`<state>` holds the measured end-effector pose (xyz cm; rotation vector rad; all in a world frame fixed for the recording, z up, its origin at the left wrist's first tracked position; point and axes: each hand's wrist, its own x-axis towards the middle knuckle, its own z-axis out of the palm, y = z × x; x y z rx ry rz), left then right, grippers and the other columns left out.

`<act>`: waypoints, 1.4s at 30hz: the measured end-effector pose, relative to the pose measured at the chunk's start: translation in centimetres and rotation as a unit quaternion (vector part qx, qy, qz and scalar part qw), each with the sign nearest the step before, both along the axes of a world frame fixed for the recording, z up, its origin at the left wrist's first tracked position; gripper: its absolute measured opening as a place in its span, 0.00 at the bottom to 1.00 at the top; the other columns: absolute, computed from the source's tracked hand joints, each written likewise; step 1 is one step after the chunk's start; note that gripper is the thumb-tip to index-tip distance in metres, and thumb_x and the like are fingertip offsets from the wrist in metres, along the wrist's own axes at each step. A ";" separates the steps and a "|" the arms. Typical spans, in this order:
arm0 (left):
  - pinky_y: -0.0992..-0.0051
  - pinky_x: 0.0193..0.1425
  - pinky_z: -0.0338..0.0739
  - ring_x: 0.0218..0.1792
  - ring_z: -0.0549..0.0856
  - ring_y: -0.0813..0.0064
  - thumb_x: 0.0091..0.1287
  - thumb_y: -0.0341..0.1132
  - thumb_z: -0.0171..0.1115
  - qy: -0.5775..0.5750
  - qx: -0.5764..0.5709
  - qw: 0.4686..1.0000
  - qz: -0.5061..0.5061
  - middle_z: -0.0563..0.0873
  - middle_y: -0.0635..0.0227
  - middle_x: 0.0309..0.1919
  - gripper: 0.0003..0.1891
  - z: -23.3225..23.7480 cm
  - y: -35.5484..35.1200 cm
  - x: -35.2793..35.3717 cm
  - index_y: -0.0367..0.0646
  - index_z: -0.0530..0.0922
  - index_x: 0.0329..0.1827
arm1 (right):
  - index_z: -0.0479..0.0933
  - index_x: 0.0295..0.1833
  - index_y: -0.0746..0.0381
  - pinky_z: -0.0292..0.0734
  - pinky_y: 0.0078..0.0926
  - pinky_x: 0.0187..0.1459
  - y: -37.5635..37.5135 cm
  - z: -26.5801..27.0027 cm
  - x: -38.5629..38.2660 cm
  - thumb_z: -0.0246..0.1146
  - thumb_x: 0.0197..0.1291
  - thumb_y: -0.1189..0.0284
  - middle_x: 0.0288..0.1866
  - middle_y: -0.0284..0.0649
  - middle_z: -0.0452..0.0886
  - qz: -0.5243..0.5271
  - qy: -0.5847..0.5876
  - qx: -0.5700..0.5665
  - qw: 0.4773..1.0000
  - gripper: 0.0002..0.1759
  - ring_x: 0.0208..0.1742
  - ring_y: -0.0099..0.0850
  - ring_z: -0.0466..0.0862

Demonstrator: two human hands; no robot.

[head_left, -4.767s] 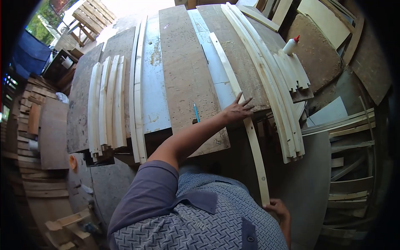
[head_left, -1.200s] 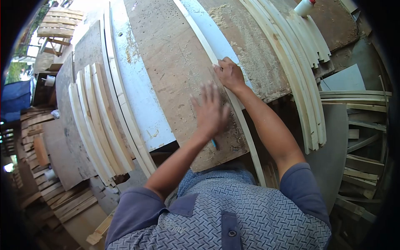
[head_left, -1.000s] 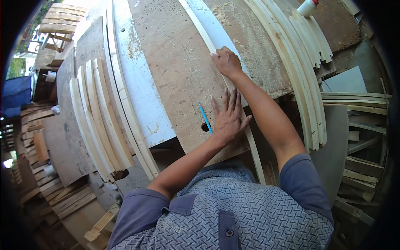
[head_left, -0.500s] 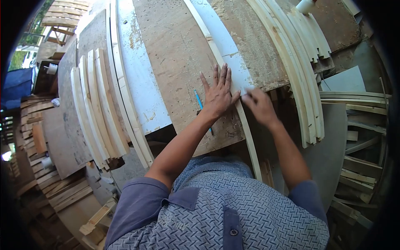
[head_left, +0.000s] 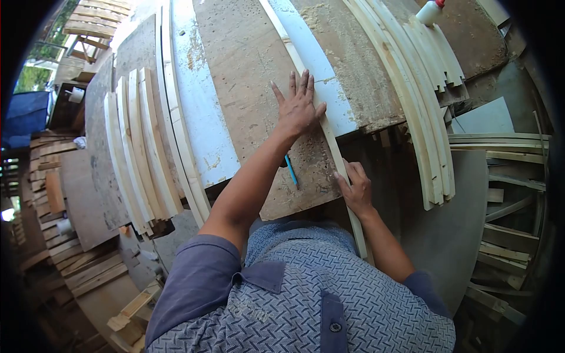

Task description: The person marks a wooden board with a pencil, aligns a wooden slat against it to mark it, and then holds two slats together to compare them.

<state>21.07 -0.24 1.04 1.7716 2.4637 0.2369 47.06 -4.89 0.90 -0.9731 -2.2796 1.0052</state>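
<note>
A long, thin wooden strip (head_left: 331, 138) runs lengthwise over the worktable and past its near edge toward my body. My left hand (head_left: 299, 112) lies palm down at the strip's left side, fingers spread and pointing away, thumb resting over the strip. Closer to me, past the table edge, my right hand (head_left: 358, 187) grips the same strip, thumb across its top and fingers curled at its right side. A blue pencil (head_left: 292, 170) lies on the brown board (head_left: 276, 197), partly covered by my left forearm.
Curved wooden strips (head_left: 144, 153) are grouped on the left, and longer ones (head_left: 412, 112) overhang the table on the right. Short notched pieces (head_left: 438, 56) and a white bottle (head_left: 428, 13) with a red cap sit at far right. Scrap wood (head_left: 512, 235) is stacked beyond.
My right hand has come down along the strip toward my body and closed on it. My left hand has shifted slightly forward and left, uncovering less of the pencil's upper end.
</note>
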 end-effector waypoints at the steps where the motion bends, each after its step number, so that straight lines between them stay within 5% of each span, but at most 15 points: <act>1: 0.29 0.74 0.21 0.83 0.37 0.58 0.71 0.60 0.45 -0.003 -0.010 1.000 0.004 0.45 0.68 0.83 0.44 0.1 0.5 -0.7 0.43 0.46 0.83 | 0.77 0.60 0.66 0.80 0.41 0.43 0.3 -0.1 -0.6 0.62 0.68 0.64 0.45 0.46 0.78 0.001 0.000 0.000 1.000 0.21 0.43 0.48 0.83; 20: 0.28 0.74 0.25 0.82 0.40 0.53 0.71 0.58 0.45 0.000 -0.014 0.999 0.044 0.45 0.68 0.83 0.43 0.4 7.3 -8.7 0.44 0.45 0.83 | 0.78 0.56 0.65 0.80 0.44 0.42 6.5 -0.7 -9.6 0.61 0.68 0.65 0.45 0.47 0.79 -0.013 -0.003 0.085 0.996 0.18 0.42 0.52 0.83; 26: 0.28 0.73 0.22 0.82 0.39 0.54 0.74 0.57 0.38 0.014 -0.006 0.999 0.050 0.46 0.64 0.83 0.40 -0.4 6.1 -7.0 0.41 0.47 0.82 | 0.79 0.56 0.65 0.80 0.45 0.43 8.3 -1.4 -11.5 0.61 0.68 0.63 0.46 0.48 0.79 -0.012 -0.013 0.097 0.995 0.19 0.41 0.52 0.84; 34: 0.30 0.75 0.26 0.83 0.38 0.56 0.72 0.61 0.40 -0.032 -0.026 0.998 0.052 0.45 0.62 0.83 0.44 0.7 3.1 -3.4 0.38 0.47 0.82 | 0.79 0.56 0.65 0.80 0.48 0.44 10.8 -1.2 -14.5 0.56 0.70 0.60 0.47 0.49 0.79 0.008 -0.050 0.078 0.996 0.20 0.41 0.55 0.83; 42: 0.28 0.74 0.24 0.83 0.38 0.58 0.73 0.60 0.40 0.003 -0.042 0.997 0.062 0.44 0.65 0.83 0.42 0.8 3.4 -3.5 0.42 0.45 0.83 | 0.78 0.60 0.65 0.78 0.43 0.49 7.1 1.5 -6.0 0.63 0.67 0.60 0.47 0.51 0.79 0.050 -0.054 -0.017 0.997 0.23 0.48 0.50 0.82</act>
